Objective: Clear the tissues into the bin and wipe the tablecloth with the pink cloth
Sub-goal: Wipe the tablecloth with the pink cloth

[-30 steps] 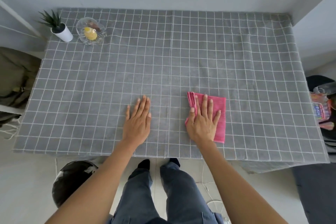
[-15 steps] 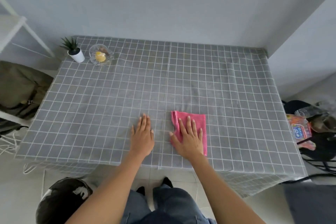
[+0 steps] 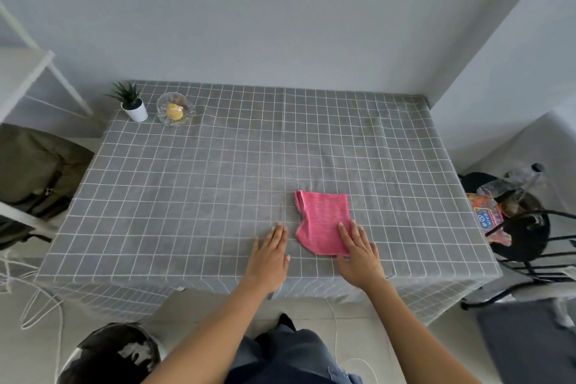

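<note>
The folded pink cloth [image 3: 321, 218] lies flat on the grey checked tablecloth [image 3: 218, 184], near the front edge and right of centre. My right hand [image 3: 358, 251] rests flat at the cloth's near right corner, fingertips just on it, holding nothing. My left hand [image 3: 270, 256] lies flat on the tablecloth just left of the cloth, fingers together and extended. The bin [image 3: 109, 355] with a black liner and white tissue inside stands on the floor at the lower left. No tissues show on the table.
A small potted plant [image 3: 132, 102] and a glass bowl [image 3: 175, 109] with a yellow item stand at the far left corner. A black stool [image 3: 526, 227] with bottles and packets is at the right. A bag on a chair [image 3: 31, 174] sits at the left. Cables lie on the floor.
The view has pulled back and up from the table. My right hand slid off the cloth's middle to its near right corner; the cloth lies mostly uncovered. My left hand drew nearer the front edge.
</note>
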